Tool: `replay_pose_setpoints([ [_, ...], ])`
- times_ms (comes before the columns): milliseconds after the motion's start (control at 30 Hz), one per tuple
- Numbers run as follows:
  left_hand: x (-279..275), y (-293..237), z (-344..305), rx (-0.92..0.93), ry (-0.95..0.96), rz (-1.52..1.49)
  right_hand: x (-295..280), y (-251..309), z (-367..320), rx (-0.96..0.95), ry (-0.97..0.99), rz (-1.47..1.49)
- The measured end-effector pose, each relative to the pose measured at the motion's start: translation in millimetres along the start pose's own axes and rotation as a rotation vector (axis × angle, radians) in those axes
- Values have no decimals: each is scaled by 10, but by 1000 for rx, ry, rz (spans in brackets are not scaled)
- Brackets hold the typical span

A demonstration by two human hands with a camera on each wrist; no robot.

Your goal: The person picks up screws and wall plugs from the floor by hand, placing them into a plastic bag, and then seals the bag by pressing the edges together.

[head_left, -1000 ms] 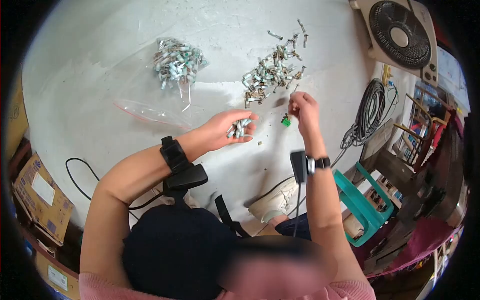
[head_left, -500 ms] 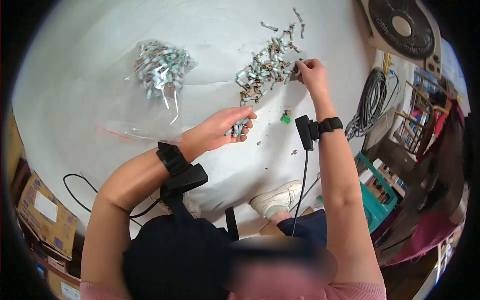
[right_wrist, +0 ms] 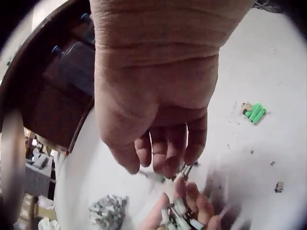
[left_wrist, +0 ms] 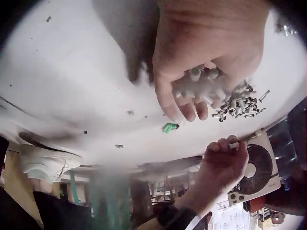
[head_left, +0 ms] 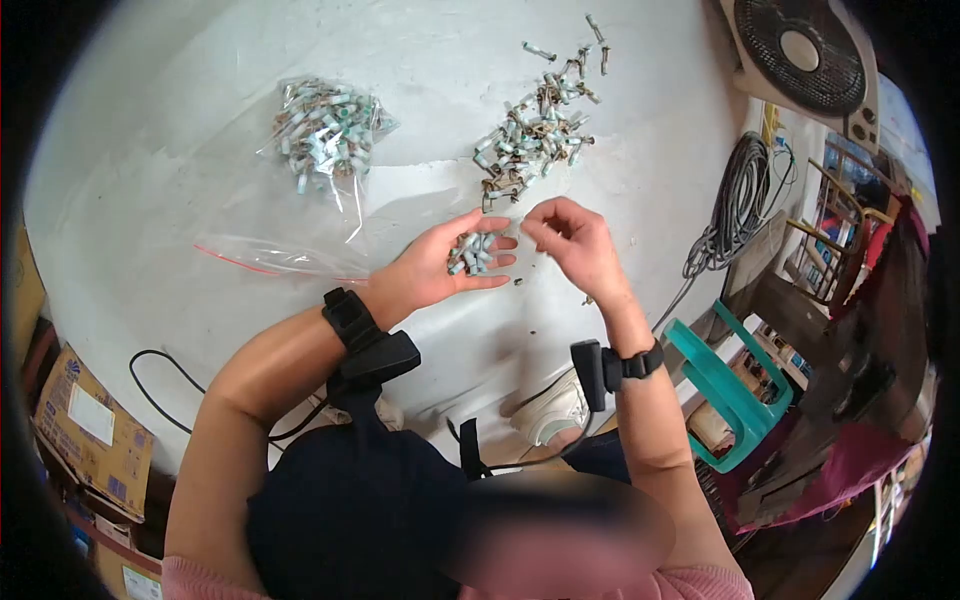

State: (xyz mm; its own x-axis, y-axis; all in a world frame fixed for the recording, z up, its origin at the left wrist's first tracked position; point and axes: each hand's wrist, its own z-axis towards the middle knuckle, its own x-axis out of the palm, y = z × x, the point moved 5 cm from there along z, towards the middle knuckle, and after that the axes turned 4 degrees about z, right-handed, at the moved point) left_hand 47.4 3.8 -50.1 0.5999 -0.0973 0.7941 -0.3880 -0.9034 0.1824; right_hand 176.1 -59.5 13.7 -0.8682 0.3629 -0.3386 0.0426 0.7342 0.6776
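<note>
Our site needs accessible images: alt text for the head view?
A left hand holds small pale tubular parts in its palm, the right hand close beside it. Beyond lie a clear plastic bag of similar parts and a loose pile.

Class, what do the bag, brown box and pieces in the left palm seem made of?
Bag: clear, glossy plastic; see-through, with highlights.
Brown box: probably cardboard; matte, printed sides.
Pieces: perhaps dullish plastic, from their pale, tubular look; too small for certainty.

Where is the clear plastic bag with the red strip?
In the head view, the clear plastic bag lies at upper left on the pale surface, beyond the left hand and left of the loose pile of small pale cylindrical parts.
</note>
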Motion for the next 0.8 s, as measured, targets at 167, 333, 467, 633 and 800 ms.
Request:
replay_pose_setpoints([
  [167, -247, 58, -75, 5, 24, 14, -92, -107, 290, -192, -292, -356],
  [333, -348, 29, -219, 63, -89, 103, -26, -264, 335, -266, -272, -705],
  [467, -361, 41, -246, 59, -87, 50, -81, -532, 163, 35, -178, -360],
  [633, -209, 49, -295, 87, -89, 18, 102, -199, -223, 232, 61, 176],
  [800, -275, 34, -300, 99, -64, -28, 207, 38, -20, -232, -89, -275],
])
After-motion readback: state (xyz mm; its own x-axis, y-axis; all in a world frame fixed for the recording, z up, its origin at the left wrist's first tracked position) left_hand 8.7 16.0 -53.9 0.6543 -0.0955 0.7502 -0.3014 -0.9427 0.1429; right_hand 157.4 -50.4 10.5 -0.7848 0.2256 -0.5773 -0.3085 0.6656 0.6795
